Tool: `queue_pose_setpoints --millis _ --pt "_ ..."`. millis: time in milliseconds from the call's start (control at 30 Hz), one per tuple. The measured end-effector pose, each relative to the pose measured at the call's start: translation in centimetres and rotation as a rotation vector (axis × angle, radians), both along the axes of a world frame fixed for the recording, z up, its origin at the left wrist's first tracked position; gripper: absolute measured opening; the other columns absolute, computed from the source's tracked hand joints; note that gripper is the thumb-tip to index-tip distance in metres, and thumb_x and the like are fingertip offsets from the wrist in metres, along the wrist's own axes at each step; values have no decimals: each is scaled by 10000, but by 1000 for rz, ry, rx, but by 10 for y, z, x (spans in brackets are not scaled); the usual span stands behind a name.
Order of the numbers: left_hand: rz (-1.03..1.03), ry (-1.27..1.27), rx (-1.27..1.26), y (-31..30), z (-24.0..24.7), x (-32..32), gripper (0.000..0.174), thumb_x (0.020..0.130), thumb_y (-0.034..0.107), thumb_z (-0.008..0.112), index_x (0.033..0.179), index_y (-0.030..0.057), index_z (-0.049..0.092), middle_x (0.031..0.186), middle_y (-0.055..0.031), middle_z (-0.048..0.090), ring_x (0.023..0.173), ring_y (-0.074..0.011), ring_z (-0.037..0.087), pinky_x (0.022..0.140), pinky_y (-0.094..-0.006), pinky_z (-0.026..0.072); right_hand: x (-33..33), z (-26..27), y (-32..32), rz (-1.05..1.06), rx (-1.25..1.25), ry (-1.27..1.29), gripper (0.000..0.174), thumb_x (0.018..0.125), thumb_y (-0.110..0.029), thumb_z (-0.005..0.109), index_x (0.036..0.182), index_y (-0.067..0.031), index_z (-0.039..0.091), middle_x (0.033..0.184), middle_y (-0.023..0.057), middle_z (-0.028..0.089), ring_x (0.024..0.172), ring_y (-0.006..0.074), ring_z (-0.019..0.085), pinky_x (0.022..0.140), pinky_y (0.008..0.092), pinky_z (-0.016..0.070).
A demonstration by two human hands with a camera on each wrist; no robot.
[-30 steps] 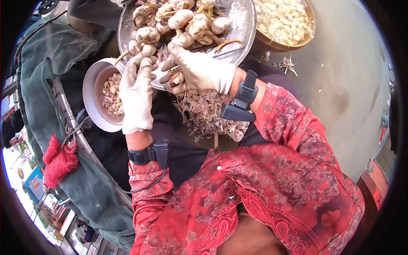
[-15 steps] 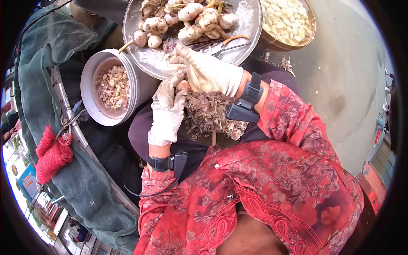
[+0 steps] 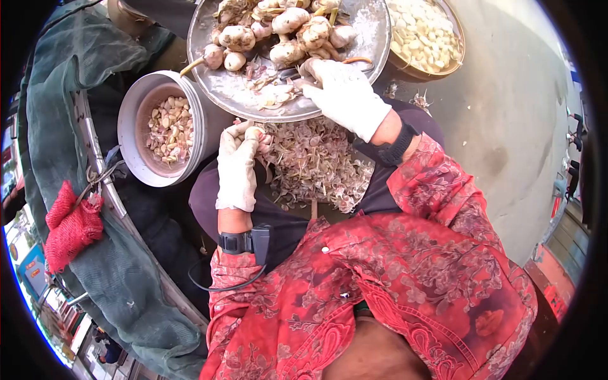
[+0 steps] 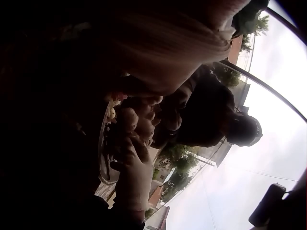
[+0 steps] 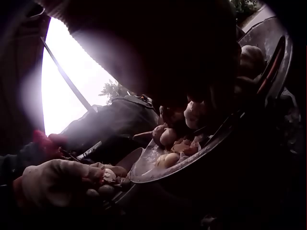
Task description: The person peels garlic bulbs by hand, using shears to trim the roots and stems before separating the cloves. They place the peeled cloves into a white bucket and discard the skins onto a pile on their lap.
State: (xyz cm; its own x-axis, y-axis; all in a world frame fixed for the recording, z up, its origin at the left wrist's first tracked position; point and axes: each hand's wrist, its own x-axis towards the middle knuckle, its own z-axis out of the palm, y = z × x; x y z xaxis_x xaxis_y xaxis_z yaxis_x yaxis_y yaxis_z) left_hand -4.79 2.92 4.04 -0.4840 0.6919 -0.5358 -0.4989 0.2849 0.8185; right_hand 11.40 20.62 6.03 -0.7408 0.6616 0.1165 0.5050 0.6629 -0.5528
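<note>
In the head view my gloved left hand (image 3: 237, 168) is low, in front of the metal tray's near rim, its fingertips curled round a small pinkish garlic piece (image 3: 258, 133). The right wrist view shows that same garlic (image 5: 109, 176) pale at the fingertips. Over the tray (image 3: 215, 95), my gloved right hand (image 3: 351, 95) reaches in from the right, thumb and fingers apart. Its fingertips are right at the scissors (image 3: 289, 74), whose orange handle shows just behind them. Beyond lie whole garlic bulbs (image 3: 290, 20), some with stems. Loose peelings (image 3: 272, 96) are scattered on the tray near the hand.
A white bucket (image 3: 130, 126) with unpeeled cloves stands left of the tray. Behind it at right is a brown basin (image 3: 459, 57) of peeled cloves. A heap of garlic skins (image 3: 320, 164) lies between the knees. Red netting (image 3: 73, 225) hangs from the left rail.
My left hand went from the bucket side to meet the right hand, taking the garlic piece, and now stands lower left. The right hand has moved away over the tray to the scissors.
</note>
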Motion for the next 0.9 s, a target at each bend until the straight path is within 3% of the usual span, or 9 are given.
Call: queue_pose_setpoints --millis 33,133,167,333,533,667,800,867,900 --pt "-11 -18 20 0 0 0 310 923 49 608 1202 -36 501 986 -88 616 833 -138 610 700 -246 504 5 -22 5 118 436 67 269 899 -251 571 1067 -44 607 867 133 619 822 313 626 769 403 491" --pt "-49 -10 32 2 6 4 315 926 79 608 1209 -25 516 1040 -88 627 873 -131 607 714 -252 499 -6 -31 11 105 555 -43 161 875 -212 555 944 -68 574 863 119 632 787 287 637 699 399 492" --pt "-78 20 23 2 11 4 318 931 102 604 1215 -18 523 1073 -84 631 897 -125 604 725 -249 491 -14 -23 8 86 410 -256 135 856 -189 546 935 -89 589 849 98 636 775 258 643 671 390 495" --pt "-172 -68 42 -1 11 -4 367 918 150 613 1243 -6 545 1117 -57 629 888 -84 577 740 -191 435 -34 -33 5 54 379 -401 104 844 -188 555 881 -119 623 813 73 646 752 243 659 626 398 497" --pt "-152 -118 47 -4 11 -2 373 911 140 612 1246 -8 538 1080 -30 628 806 -71 590 643 -166 403 -40 -30 3 8 371 -508 102 822 -199 582 833 -147 669 803 60 659 731 235 665 616 403 489" --pt "-131 -56 36 -8 21 -1 391 918 145 612 1267 5 506 1086 -46 624 851 -85 628 619 -162 397 -35 -31 8 99 522 -442 117 822 -212 586 859 -140 671 817 60 656 766 240 654 646 404 481" --pt "-107 55 110 -12 21 4 342 947 74 577 1271 -4 502 1133 -78 606 959 -140 615 795 -229 492 -34 -25 4 86 476 -322 202 847 -274 597 954 -103 594 868 82 588 832 262 581 742 386 446" --pt "-81 35 211 -15 22 8 341 957 44 551 1292 -3 502 1150 -80 603 989 -143 596 881 -270 492 -34 -20 -1 70 488 -59 257 839 -271 612 1009 -78 603 880 115 582 854 286 577 782 396 447" --pt "-80 39 212 -18 22 11 341 957 44 551 1292 -3 502 1150 -80 603 989 -143 596 881 -270 492 -34 -15 -3 77 292 10 287 844 -226 603 1053 -30 601 925 164 599 891 330 588 820 408 462"
